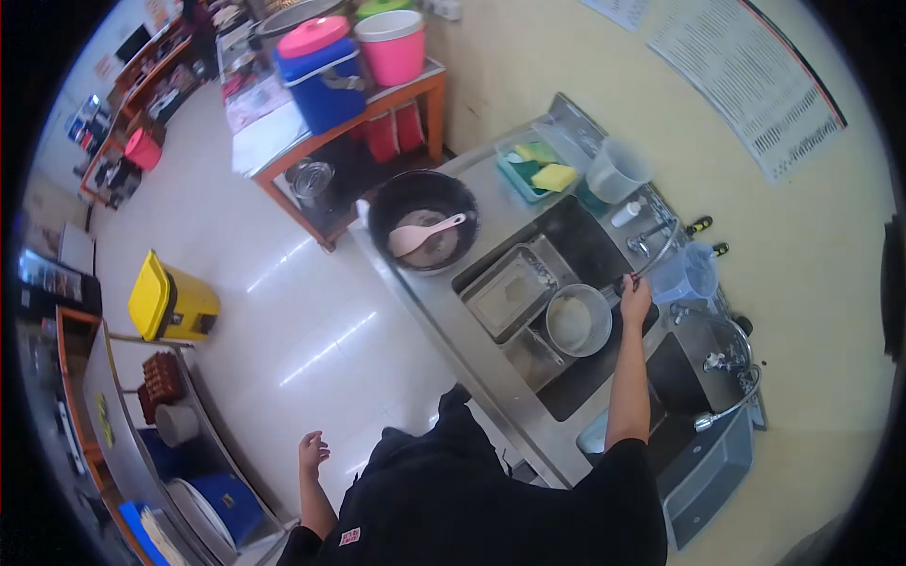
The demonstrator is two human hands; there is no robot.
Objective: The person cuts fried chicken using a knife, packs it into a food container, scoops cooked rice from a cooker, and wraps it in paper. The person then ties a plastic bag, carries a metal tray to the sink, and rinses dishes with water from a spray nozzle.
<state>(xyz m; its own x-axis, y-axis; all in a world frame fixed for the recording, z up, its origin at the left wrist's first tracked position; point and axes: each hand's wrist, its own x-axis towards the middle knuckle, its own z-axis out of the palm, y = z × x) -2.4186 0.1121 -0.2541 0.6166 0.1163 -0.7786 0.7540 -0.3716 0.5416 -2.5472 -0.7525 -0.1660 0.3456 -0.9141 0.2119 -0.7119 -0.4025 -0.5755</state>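
Note:
My right hand (635, 294) is over the sink, its fingers closed around the end of the flexible faucet spout (661, 259). The spout's tip points toward a round metal pot (604, 325) with cloudy liquid in it. Beside that pot, a rectangular metal pan (514, 288) sits in the sink basin (566, 401). My left hand (313, 453) hangs over the floor, fingers apart, holding nothing. On the counter to the left of the sink stands a dark round pot (382, 212), with a pink rice paddle (425, 232) lying inside.
Yellow sponges (553, 177) sit in a green basket near a clear pitcher (618, 168). Another clear jug (687, 272) stands by the faucets. A second spray hose (746, 396) hangs at the right basin. A yellow bin (179, 302) and an orange-framed table (311, 141) stand on the left.

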